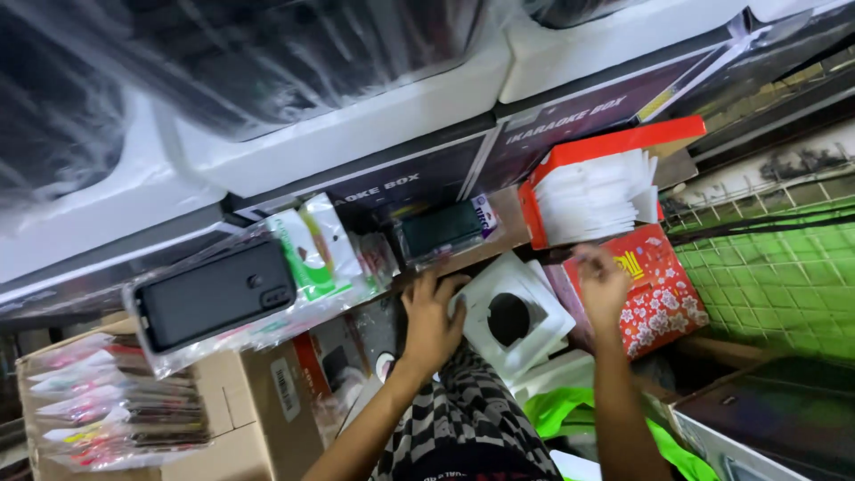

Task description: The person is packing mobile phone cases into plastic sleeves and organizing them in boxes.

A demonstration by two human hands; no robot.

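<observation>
My left hand lies against the left edge of a white square insert with a round hole, thumb over its rim, fingers pointing up toward a small dark packaged item. My right hand has its fingers curled over the upper left corner of a red flower-patterned box. Just above it stands an open red box stuffed with white packets. A black-and-white checkered cloth lies below, between my forearms.
A black phone case in a clear bag and green-white packets lie at the left, over a cardboard box of packets. Large plastic-wrapped white boxes fill the top. Green wire mesh is at the right.
</observation>
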